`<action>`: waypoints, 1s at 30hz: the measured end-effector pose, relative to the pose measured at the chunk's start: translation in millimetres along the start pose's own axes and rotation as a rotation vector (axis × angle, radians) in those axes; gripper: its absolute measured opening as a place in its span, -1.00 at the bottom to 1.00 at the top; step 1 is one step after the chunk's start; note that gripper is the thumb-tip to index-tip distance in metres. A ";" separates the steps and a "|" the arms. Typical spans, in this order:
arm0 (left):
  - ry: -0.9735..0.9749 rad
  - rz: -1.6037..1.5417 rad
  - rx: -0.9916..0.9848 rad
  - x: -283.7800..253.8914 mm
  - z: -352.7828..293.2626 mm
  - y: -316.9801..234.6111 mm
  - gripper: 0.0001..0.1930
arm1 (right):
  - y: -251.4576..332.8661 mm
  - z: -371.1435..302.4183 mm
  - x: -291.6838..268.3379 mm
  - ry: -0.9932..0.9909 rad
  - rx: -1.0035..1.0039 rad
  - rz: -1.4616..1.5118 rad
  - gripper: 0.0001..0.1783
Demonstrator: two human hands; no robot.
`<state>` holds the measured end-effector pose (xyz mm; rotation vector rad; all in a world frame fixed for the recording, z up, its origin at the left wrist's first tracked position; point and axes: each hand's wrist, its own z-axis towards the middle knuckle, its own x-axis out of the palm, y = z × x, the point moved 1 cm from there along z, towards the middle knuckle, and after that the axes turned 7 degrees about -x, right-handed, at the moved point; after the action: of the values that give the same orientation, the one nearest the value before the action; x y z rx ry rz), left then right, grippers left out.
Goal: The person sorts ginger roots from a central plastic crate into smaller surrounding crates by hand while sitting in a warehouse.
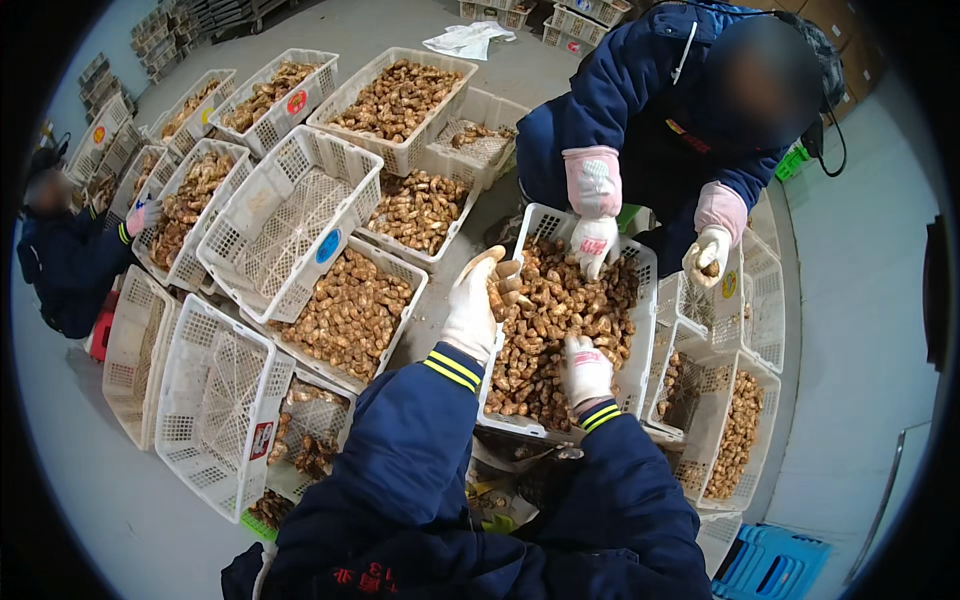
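Note:
A white perforated crate (643, 290) full of brown knobbly tubers (560, 300) stands before me. My left hand (472, 312), in a white glove with stained fingertips, is raised over the crate's left rim. Its fingers curl around what look like a few brown tubers. My right hand (586, 372), also gloved, is low over the tubers near the crate's close right side. Its fingers are bent down against the heap, and what they hold is hidden. Across the crate, a co-worker's gloved hand (596, 243) reaches into the tubers, while the other hand (708, 255) holds one tuber.
At left, an empty white crate (290, 225) rests on a crate of tubers (350, 310), with another empty crate (215, 400) nearer. More filled crates (398, 100) stand behind. Stacked crates (735, 430) and a blue plastic stool (775, 562) are at right. Another person (65, 250) works far left.

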<state>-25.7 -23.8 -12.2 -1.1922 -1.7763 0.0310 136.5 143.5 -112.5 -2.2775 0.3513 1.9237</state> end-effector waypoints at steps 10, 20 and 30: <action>0.110 0.187 -0.068 -1.4 8.5 8.4 -0.65 | 80.5 14.8 42.6 0.313 -0.161 0.204 -0.60; 0.485 0.926 -0.086 5.5 -5.7 41.4 -0.23 | -3.6 -8.6 -71.5 -0.236 -0.023 1.564 -0.29; 0.384 0.693 -0.201 18.2 3.6 33.9 -0.67 | -19.9 -11.5 -2.3 0.513 -0.078 0.519 -0.50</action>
<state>-5.7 8.7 -18.1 -1.7787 -0.9928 0.0265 152.4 160.0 -109.1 -2.9350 1.0287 1.5000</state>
